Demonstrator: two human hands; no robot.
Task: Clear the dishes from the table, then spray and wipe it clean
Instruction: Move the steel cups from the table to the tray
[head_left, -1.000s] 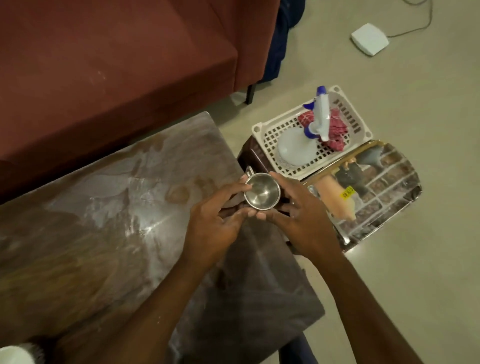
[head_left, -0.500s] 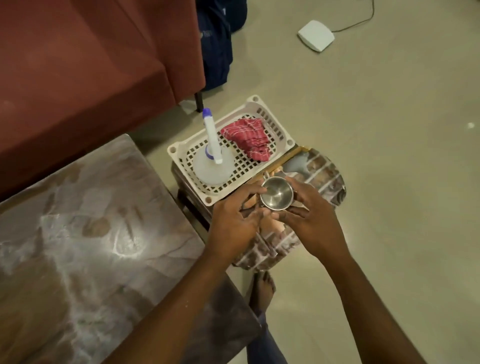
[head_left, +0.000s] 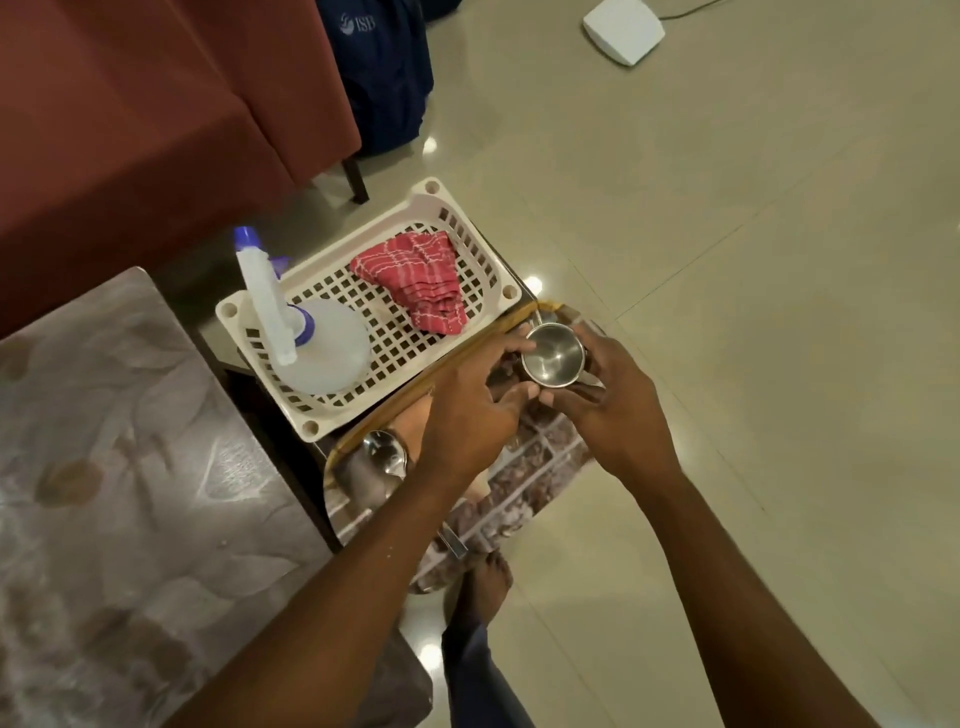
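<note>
Nearest, on the left, the table (head_left: 130, 467) shows a bare, streaked top with no dishes on the part in view. Its right edge runs away from the person toward the sofa. Just right of that edge, lower down, a brick-patterned tray (head_left: 540, 467) lies with its long axis running from near-left to far-right, and a bare foot (head_left: 483, 587) stands at its near end. A shiny steel piece (head_left: 384, 454), perhaps a spoon, lies on the tray's near-left part.

Both forearms reach over the tray to its far end. There the left hand (head_left: 467, 410) and the right hand (head_left: 613, 410) grip a small steel cup (head_left: 553, 356) between them. The left fingertips are on its left rim and near side, and the right fingers curl round its right side. The cup is roughly upright, mouth up, and looks empty. The hands hide whether its base touches the tray. The two hands are equally near it, so either could set it down. Judging from this, the step in hand is parking the cup off the table, and the put-down spot lies straight below.

The room there is narrow. The white basket's rim (head_left: 310, 427) runs along the tray's left side, just beside the left knuckles, while the tray's right edge and open floor lie just past the right hand. The bare patch of tray under the right wrist looks the safest place to land.

Beyond the hands, the basket holds a spray bottle (head_left: 322, 353) at its near-left end and a folded red cloth (head_left: 421, 283) at its far-right end, which is nearer the hands. Farther off are the sofa (head_left: 130, 104), a dark blue backpack (head_left: 379, 67), and a white device (head_left: 623, 28) on the floor.
</note>
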